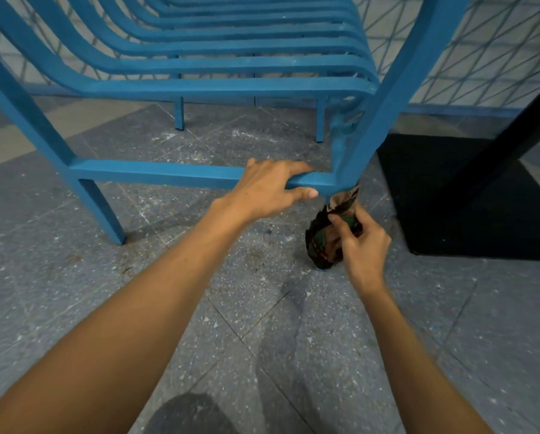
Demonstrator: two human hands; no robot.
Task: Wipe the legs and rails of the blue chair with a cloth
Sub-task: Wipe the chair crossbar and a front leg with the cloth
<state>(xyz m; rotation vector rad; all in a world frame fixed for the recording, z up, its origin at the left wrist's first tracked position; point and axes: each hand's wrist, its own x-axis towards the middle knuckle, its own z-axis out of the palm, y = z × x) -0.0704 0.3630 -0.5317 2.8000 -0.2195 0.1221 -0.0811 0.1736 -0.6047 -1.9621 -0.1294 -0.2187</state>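
The blue chair [199, 86] with slatted seat stands on the floor in front of me. My left hand [271, 186] grips its low front rail [155, 173] near the right front leg, fingers over the top and thumb underneath. My right hand [362, 242] holds a dark patterned cloth [322, 242] wrapped around the lower part of that right front leg. The cloth hides the leg almost down to its foot, where a bit of blue shows at the floor. The left front leg [105, 211] stands bare.
A black slanted post and its black square base [469, 195] sit just right of the chair. The floor is grey speckled tile [262, 339] with dust and scuffs. A tiled wall with diagonal lines rises behind. Two rear chair legs [178, 112] show under the seat.
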